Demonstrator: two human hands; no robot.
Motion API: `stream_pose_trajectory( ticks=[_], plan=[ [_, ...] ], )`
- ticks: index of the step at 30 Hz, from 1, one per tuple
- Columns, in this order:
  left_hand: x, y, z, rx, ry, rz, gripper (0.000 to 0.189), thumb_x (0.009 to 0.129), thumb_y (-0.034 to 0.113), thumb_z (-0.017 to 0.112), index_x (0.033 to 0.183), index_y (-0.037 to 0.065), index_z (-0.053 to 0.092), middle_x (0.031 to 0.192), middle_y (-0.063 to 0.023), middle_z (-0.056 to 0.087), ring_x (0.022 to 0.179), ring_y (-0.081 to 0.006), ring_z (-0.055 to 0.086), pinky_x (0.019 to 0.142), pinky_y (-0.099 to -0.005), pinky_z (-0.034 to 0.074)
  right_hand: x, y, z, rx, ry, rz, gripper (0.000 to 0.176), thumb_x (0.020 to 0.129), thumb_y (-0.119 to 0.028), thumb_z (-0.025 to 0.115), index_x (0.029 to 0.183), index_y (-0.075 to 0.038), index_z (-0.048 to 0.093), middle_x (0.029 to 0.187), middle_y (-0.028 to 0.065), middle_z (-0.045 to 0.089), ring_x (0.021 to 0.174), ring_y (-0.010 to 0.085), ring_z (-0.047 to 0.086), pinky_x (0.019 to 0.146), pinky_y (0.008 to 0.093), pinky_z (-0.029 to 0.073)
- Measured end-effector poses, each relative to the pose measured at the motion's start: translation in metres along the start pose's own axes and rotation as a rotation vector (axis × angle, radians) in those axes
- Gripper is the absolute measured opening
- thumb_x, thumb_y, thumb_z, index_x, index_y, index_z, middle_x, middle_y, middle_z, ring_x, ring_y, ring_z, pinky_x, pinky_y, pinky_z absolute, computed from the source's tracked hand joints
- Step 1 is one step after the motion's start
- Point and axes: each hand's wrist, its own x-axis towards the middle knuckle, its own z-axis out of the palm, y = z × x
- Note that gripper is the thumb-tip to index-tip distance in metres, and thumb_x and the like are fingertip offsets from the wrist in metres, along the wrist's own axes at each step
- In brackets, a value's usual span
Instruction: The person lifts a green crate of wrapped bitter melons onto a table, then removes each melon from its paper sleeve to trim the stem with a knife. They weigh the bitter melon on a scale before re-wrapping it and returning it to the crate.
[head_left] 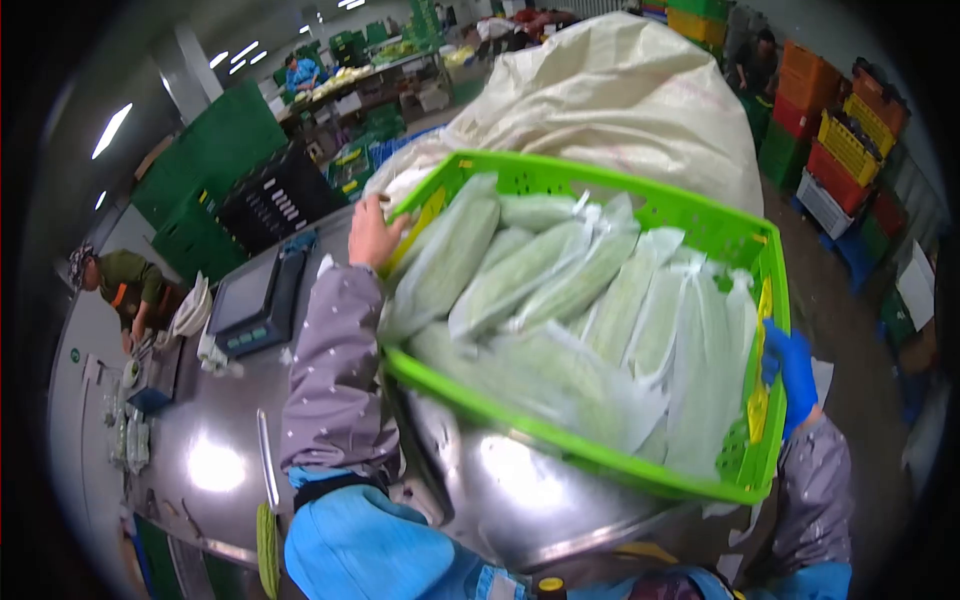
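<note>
A bright green plastic crate fills the middle of the view, tilted above the steel table. Long pale-green gourds in thin white wrapping lie inside it, several of them side by side and overlapping. My left hand, bare, grips the crate's left end at the rim, fingers curled over it. At the right end, my right hand in a blue glove holds the handle opening, with its fingertips partly hidden. An unwrapped, ridged green gourd lies at the table's near left edge.
A digital scale stands on the steel table to the left. Behind the crate rises a large white woven sack. Stacked coloured crates line the right side. A person works at the far left; others are farther back.
</note>
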Motion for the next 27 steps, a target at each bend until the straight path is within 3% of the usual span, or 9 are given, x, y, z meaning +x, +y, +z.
stream_pose_trajectory(
  ticks=[6, 8, 14, 16, 21, 22, 24, 26, 27],
  plan=[
    [-0.068, 0.001, -0.111, -0.114, 0.081, -0.079, 0.034, 0.074, 0.020, 0.064, 0.097, 0.000, 0.050, 0.091, -0.0172, 0.054, 0.085, -0.0281, 0.054, 0.074, -0.0354, 0.043, 0.026, 0.011, -0.002, 0.045, -0.070, -0.028, 0.021, 0.083, -0.030, 0.053, 0.070, -0.016, 0.045, 0.053, -0.0085, 0.034, 0.041, 0.0013, 0.029, 0.036, 0.0175, 0.024],
    [-0.115, -0.006, -0.153, -0.110, 0.064, -0.181, 0.031, 0.076, 0.018, 0.062, 0.096, -0.001, 0.050, 0.088, -0.0143, 0.056, 0.081, -0.0236, 0.056, 0.074, -0.0319, 0.044, 0.031, 0.013, 0.001, 0.166, -0.048, -0.069, 0.017, 0.082, -0.022, 0.054, 0.071, -0.013, 0.045, 0.054, -0.0061, 0.037, 0.041, 0.0027, 0.033, 0.036, 0.0187, 0.025],
    [-0.345, -0.031, -0.254, -0.227, 0.052, -0.549, 0.024, 0.077, 0.014, 0.061, 0.094, 0.000, 0.051, 0.086, -0.0094, 0.056, 0.078, -0.0151, 0.054, 0.073, -0.0269, 0.043, 0.071, 0.029, -0.019, 0.295, -0.222, 0.021, 0.018, 0.082, -0.022, 0.055, 0.067, -0.017, 0.048, 0.047, -0.0083, 0.039, 0.037, 0.0034, 0.036, 0.035, 0.0174, 0.031],
    [-0.430, -0.021, -0.281, -0.252, 0.113, -0.721, 0.022, 0.077, 0.010, 0.061, 0.094, 0.000, 0.051, 0.084, -0.0086, 0.056, 0.077, -0.0149, 0.054, 0.072, -0.0270, 0.043, 0.080, 0.029, -0.027, 0.370, -0.476, 0.103, 0.018, 0.083, -0.023, 0.055, 0.067, -0.018, 0.048, 0.047, -0.0090, 0.040, 0.037, 0.0023, 0.038, 0.035, 0.0167, 0.033],
    [-0.574, -0.016, -0.333, -0.021, 0.212, -1.103, 0.021, 0.075, 0.007, 0.060, 0.093, 0.000, 0.051, 0.085, -0.0098, 0.055, 0.079, -0.0177, 0.053, 0.073, -0.0288, 0.043, 0.147, 0.041, -0.066, 0.315, -0.467, 0.077, 0.017, 0.085, -0.023, 0.053, 0.069, -0.019, 0.049, 0.049, -0.0099, 0.042, 0.037, 0.0003, 0.037, 0.033, 0.0147, 0.031],
    [-0.581, -0.021, -0.335, -0.019, 0.215, -1.120, 0.021, 0.075, 0.007, 0.060, 0.093, 0.000, 0.051, 0.085, -0.0098, 0.055, 0.079, -0.0177, 0.053, 0.073, -0.0288, 0.043, 0.152, 0.039, -0.070, 0.301, -0.468, 0.097, 0.017, 0.085, -0.023, 0.053, 0.069, -0.019, 0.049, 0.049, -0.0101, 0.042, 0.037, 0.0003, 0.037, 0.033, 0.0143, 0.030],
    [-0.583, -0.034, -0.333, 0.199, 0.191, -0.918, 0.023, 0.075, 0.007, 0.059, 0.095, 0.000, 0.051, 0.090, -0.0127, 0.053, 0.085, -0.0234, 0.051, 0.076, -0.0329, 0.040, 0.155, 0.035, -0.077, 0.227, -0.378, 0.121, 0.017, 0.084, -0.027, 0.054, 0.071, -0.018, 0.050, 0.049, -0.0091, 0.039, 0.038, 0.0009, 0.037, 0.034, 0.0150, 0.031],
    [-0.565, -0.050, -0.330, 0.224, 0.119, -0.821, 0.027, 0.075, 0.006, 0.059, 0.099, 0.000, 0.048, 0.096, -0.0154, 0.050, 0.092, -0.0287, 0.047, 0.080, -0.0366, 0.037, 0.141, 0.025, -0.079, -0.120, -0.150, -0.036, 0.017, 0.084, -0.029, 0.055, 0.073, -0.017, 0.052, 0.049, -0.0081, 0.041, 0.038, 0.0031, 0.036, 0.036, 0.0186, 0.032],
    [-0.554, -0.064, -0.323, 0.240, 0.091, -0.756, 0.029, 0.075, 0.006, 0.059, 0.100, -0.001, 0.047, 0.098, -0.0156, 0.050, 0.093, -0.0298, 0.047, 0.082, -0.0370, 0.036, 0.175, 0.032, -0.109, -0.367, -0.007, -0.337, 0.020, 0.084, -0.030, 0.055, 0.086, -0.010, 0.055, 0.067, -0.0013, 0.050, 0.057, 0.0092, 0.045, 0.053, 0.0227, 0.038]
  ],
)
